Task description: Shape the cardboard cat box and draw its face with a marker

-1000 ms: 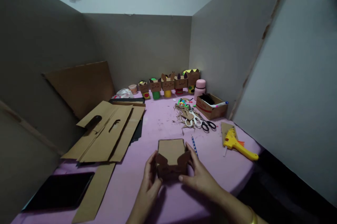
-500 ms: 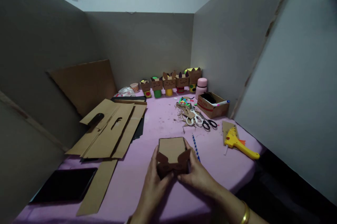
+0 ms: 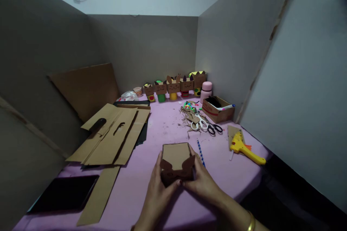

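Observation:
Between my two hands is a small cardboard box [image 3: 176, 155] with two dark brown leaf-shaped ears on its near top edge. Faint face marks show on its shaded front. My left hand [image 3: 159, 189] wraps its left side, thumb on the lower front. From the right, my right hand [image 3: 204, 180] grips it the same way, and the thumbs almost meet. A blue patterned pencil [image 3: 201, 153] lies on the table just beyond my right hand. The box's underside is hidden.
Flat cardboard sheets [image 3: 114, 140] and a black tablet [image 3: 65, 193] lie left. Scissors [image 3: 200, 124], cardboard scraps [image 3: 189, 115], an open box [image 3: 218, 111] and a yellow glue gun [image 3: 246, 149] lie right. Several animal-faced cardboard figures [image 3: 173, 87] and a pink flask [image 3: 206, 92] stand at the back.
The view has shifted slightly. Both hands keep the same hold on the box, and its front face has tipped a little more into view.

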### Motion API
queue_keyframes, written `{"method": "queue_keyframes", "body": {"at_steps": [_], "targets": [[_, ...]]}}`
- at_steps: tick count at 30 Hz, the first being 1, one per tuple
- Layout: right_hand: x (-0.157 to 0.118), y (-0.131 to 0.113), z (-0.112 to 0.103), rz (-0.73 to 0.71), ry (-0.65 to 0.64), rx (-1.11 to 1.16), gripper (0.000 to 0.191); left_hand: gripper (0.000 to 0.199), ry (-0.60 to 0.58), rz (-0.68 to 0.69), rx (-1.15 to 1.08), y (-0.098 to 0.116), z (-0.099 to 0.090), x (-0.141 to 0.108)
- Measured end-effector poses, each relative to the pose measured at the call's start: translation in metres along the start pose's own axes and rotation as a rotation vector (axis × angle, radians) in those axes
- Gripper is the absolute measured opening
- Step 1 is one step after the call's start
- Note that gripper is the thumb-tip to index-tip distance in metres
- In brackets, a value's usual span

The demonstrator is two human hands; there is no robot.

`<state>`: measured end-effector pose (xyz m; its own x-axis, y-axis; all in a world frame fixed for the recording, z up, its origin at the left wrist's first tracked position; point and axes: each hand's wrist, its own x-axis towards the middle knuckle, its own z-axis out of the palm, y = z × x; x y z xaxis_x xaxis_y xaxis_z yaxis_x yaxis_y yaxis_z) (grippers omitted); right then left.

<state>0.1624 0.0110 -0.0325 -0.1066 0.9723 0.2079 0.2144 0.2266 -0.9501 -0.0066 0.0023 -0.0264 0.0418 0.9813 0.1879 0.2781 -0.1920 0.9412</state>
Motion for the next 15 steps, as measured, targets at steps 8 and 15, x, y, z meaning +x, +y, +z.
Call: {"method": "queue_keyframes", "body": {"at_steps": [8, 15], "targets": [[-0.0011, 0.0062, -0.0028, -0.027, -0.026, 0.014, 0.105, 0.078, -0.026, -0.01, 0.007, -0.0044, -0.0021, 0.0007], [-0.0009, 0.006, -0.0032, -0.06, -0.03, 0.031, 0.103, 0.078, -0.036, -0.04, -0.057, -0.0019, -0.0021, 0.0]]}}
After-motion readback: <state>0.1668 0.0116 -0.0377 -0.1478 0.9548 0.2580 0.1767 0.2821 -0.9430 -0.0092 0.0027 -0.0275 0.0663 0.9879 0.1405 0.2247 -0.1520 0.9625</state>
